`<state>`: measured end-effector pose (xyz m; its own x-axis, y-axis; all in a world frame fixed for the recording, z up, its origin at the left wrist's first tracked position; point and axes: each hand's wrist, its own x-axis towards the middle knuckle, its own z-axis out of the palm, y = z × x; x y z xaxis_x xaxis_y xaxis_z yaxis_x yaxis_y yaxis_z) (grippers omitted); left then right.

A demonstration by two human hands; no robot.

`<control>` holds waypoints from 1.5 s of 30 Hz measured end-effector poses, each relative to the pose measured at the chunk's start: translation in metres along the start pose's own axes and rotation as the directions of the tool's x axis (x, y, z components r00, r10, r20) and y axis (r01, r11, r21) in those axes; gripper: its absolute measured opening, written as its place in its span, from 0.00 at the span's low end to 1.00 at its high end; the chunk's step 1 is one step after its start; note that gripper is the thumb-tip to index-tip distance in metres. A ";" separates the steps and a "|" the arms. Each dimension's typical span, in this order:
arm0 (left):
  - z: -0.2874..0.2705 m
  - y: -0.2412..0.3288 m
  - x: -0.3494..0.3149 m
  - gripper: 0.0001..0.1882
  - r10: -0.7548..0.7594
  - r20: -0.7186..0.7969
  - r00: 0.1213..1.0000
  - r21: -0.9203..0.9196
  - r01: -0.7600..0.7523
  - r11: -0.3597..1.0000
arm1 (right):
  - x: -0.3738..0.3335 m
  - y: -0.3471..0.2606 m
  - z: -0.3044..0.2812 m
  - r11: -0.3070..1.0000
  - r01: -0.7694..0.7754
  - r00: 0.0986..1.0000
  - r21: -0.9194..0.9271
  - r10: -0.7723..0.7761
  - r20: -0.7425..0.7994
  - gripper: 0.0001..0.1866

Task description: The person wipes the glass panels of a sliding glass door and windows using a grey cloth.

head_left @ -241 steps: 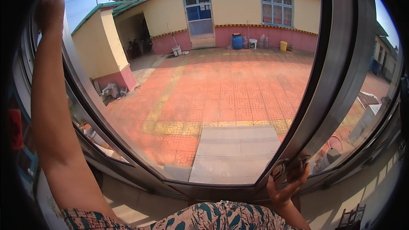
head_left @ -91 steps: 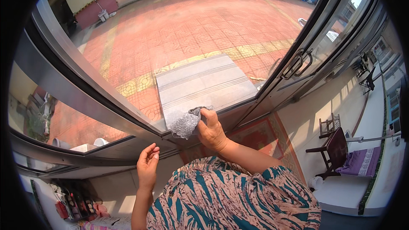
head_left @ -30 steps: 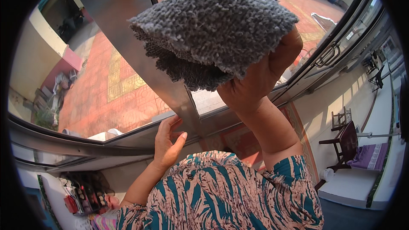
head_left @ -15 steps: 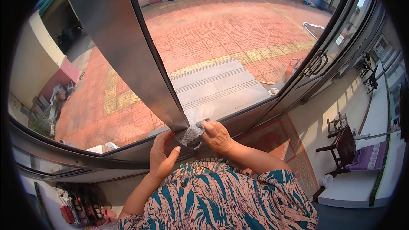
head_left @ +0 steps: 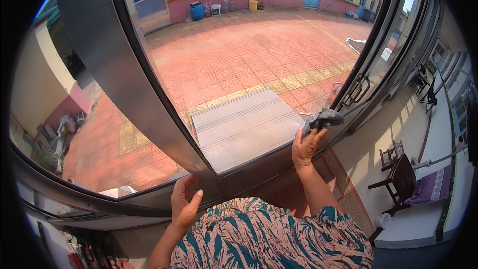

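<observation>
A crumpled grey cloth (head_left: 323, 118) is held in my right hand (head_left: 306, 148), against the lower right corner of the large glass pane (head_left: 259, 57). Part of my grip is hidden behind the cloth. My left hand (head_left: 183, 203) holds nothing. Its fingers are apart, with their tips at the dark metal bottom rail (head_left: 249, 172), just left of the foot of the broad metal post (head_left: 124, 60). Metal door handles (head_left: 356, 92) stand close to the cloth, up and to the right.
Beyond the glass, a grey step (head_left: 244, 124) lies on red paving (head_left: 239, 50). A blue barrel (head_left: 196, 11) and a yellow bucket (head_left: 253, 5) stand by the far wall. Indoors at right are a dark wooden chair (head_left: 398, 174) and a purple cloth (head_left: 432, 184).
My right hand has carried the grey cloth from the foot of the post rightward and up to the pane's lower right corner. My left hand stays by the post, slightly lower in view.
</observation>
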<state>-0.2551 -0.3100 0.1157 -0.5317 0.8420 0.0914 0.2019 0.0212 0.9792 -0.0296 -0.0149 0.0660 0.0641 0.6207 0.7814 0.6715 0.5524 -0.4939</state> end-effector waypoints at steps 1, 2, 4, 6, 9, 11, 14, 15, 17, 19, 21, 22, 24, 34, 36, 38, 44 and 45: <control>-0.001 -0.003 -0.001 0.22 0.011 -0.018 1.000 0.008 -0.011 1.000 | -0.015 -0.041 -0.011 0.996 0.051 0.998 0.075 -0.052 0.020 0.30; 0.000 0.000 0.000 0.22 -0.001 -0.024 1.000 0.009 0.002 1.000 | -0.036 -0.066 -0.024 0.977 0.089 0.965 0.196 -0.134 0.227 0.28; 0.003 0.005 0.003 0.21 -0.013 -0.016 1.000 0.014 0.013 1.000 | -0.060 -0.101 -0.025 0.809 0.363 0.869 0.463 -0.474 0.145 0.21; 0.002 -0.002 0.003 0.21 -0.009 -0.024 1.000 -0.007 0.008 1.000 | -0.065 -0.121 -0.007 0.683 0.578 0.728 0.447 -0.679 0.096 0.16; 0.004 -0.002 0.000 0.22 -0.039 -0.038 0.999 -0.044 0.037 0.998 | -0.014 -0.164 -0.006 0.632 0.710 0.686 0.310 -0.720 -0.106 0.09; -0.001 -0.005 -0.001 0.23 0.035 -0.012 0.999 0.001 -0.035 0.999 | 0.037 -0.179 -0.009 0.632 0.719 0.695 0.290 -0.667 -0.268 0.08; 0.002 -0.003 -0.003 0.24 0.000 -0.037 0.999 -0.021 -0.001 1.000 | 0.109 -0.166 -0.027 0.727 0.663 0.731 0.178 -0.576 -0.366 0.14; 0.002 -0.003 -0.004 0.25 0.012 -0.051 0.999 -0.016 -0.012 1.000 | 0.128 -0.151 -0.029 0.730 0.646 0.746 0.223 -0.543 -0.386 0.17; 0.007 -0.002 -0.005 0.25 0.023 -0.046 0.999 -0.018 -0.024 1.000 | 0.158 -0.108 -0.027 0.812 0.575 0.739 0.098 -0.465 -0.487 0.20; 0.008 -0.001 -0.004 0.25 0.038 -0.035 0.999 -0.016 -0.038 0.999 | 0.167 -0.061 -0.024 0.927 0.368 0.824 0.070 -0.290 -0.486 0.22; 0.009 0.000 -0.002 0.25 0.051 -0.016 0.999 -0.012 -0.051 0.999 | 0.161 -0.027 -0.020 0.949 0.149 0.898 0.279 -0.012 -0.440 0.23; 0.005 -0.003 -0.004 0.25 0.048 -0.025 0.999 -0.001 -0.048 0.999 | 0.146 -0.034 -0.017 0.858 0.003 0.935 0.514 0.179 -0.305 0.25; 0.005 -0.008 -0.002 0.25 0.059 -0.005 0.998 0.009 -0.059 0.998 | 0.095 -0.054 -0.011 0.881 0.124 0.961 0.457 0.009 -0.277 0.32; -0.004 -0.013 -0.004 0.26 0.102 0.027 0.994 0.059 -0.104 0.993 | 0.050 -0.212 -0.023 0.594 0.761 0.644 0.260 -0.738 -0.201 0.08; -0.006 -0.013 -0.002 0.27 0.089 0.050 0.995 0.060 -0.092 0.994 | 0.101 -0.237 -0.040 0.548 0.806 0.591 0.223 -0.754 -0.287 0.10; -0.007 -0.011 -0.004 0.27 0.062 0.068 0.996 0.036 -0.065 0.997 | 0.143 -0.251 -0.053 0.608 0.786 0.611 0.113 -0.734 -0.296 0.11; -0.019 -0.013 -0.020 0.28 -0.014 0.048 0.999 -0.148 0.021 0.989 | 0.266 -0.176 -0.067 0.765 0.642 0.601 -0.062 -0.551 -0.578 0.19; -0.018 -0.010 -0.018 0.28 -0.006 0.057 0.998 -0.135 0.014 0.991 | 0.282 -0.143 -0.064 0.805 0.580 0.590 -0.127 -0.522 -0.616 0.19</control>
<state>-0.2622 -0.3350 0.1074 -0.4856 0.8710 0.0747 0.0818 -0.0398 0.9959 -0.0606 0.0456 0.3812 0.1419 -0.2650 0.9538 0.6712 0.7339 0.1040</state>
